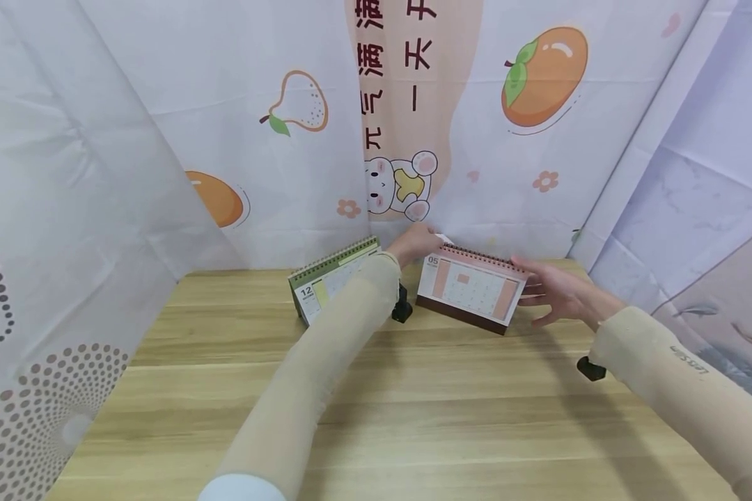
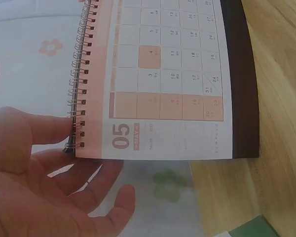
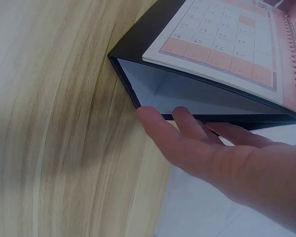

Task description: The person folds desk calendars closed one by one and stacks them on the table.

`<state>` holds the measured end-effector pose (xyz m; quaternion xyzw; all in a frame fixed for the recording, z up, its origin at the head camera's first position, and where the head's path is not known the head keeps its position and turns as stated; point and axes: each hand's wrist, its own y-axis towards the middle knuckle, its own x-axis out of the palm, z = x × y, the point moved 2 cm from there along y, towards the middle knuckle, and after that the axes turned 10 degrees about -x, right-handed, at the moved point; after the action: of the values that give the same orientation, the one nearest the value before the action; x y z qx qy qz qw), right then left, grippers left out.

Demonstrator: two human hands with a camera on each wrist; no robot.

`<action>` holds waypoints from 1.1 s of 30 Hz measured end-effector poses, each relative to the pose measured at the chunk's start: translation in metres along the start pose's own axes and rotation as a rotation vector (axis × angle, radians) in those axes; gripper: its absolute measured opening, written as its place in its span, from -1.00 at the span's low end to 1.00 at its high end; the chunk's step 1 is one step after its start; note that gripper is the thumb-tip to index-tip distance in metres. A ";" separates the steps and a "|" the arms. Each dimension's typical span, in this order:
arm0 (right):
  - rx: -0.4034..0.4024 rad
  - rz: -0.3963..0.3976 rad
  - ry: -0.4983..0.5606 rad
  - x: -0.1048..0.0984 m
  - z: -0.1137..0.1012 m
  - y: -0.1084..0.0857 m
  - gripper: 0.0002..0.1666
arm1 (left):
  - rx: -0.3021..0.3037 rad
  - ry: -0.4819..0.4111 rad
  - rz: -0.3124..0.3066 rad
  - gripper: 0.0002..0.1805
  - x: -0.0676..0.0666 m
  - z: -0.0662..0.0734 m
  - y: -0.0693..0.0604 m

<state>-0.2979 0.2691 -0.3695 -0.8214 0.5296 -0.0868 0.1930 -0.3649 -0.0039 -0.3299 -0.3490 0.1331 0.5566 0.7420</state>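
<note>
A pink desk calendar [image 1: 473, 285], spiral-bound and showing "05 MAY", stands tilted on its dark brown base on the table. My left hand [image 1: 416, 241] holds its upper left corner; in the left wrist view, the thumb meets the wire binding and other fingers reach behind. At the calendar's right side is my right hand [image 1: 558, 291], fingers spread and fairly straight. The right wrist view has those fingers [image 3: 187, 126] touching the rear panel's edge beside the hollow triangular stand. A green desk calendar [image 1: 316, 285] marked "12" stands to the left, partly hidden by my left forearm.
The wooden table [image 1: 445, 424] ends at the back against a white printed curtain [image 1: 288, 174] with fruit drawings. Further curtains hang along the left and right sides. A black wrist mount [image 1: 402, 306] sits under the left wrist, another [image 1: 592, 369] under the right.
</note>
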 end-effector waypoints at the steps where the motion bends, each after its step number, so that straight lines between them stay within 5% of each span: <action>1: -0.001 0.003 0.000 0.000 0.001 0.000 0.02 | 0.000 0.000 0.006 -0.63 0.000 -0.001 0.001; 8: -0.024 0.021 -0.001 0.001 0.002 0.001 0.05 | 0.051 -0.061 0.035 -0.57 0.003 -0.007 0.005; 17: -0.142 0.061 0.068 0.002 0.004 0.005 -0.42 | 0.073 -0.111 0.033 -0.61 0.006 -0.012 0.004; 33: -0.251 0.152 0.200 0.005 -0.002 0.006 -0.81 | 0.060 -0.118 0.045 -0.76 0.007 -0.012 0.003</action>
<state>-0.3015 0.2624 -0.3704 -0.7839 0.6135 -0.0866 0.0411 -0.3627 -0.0060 -0.3440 -0.2901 0.1137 0.5885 0.7460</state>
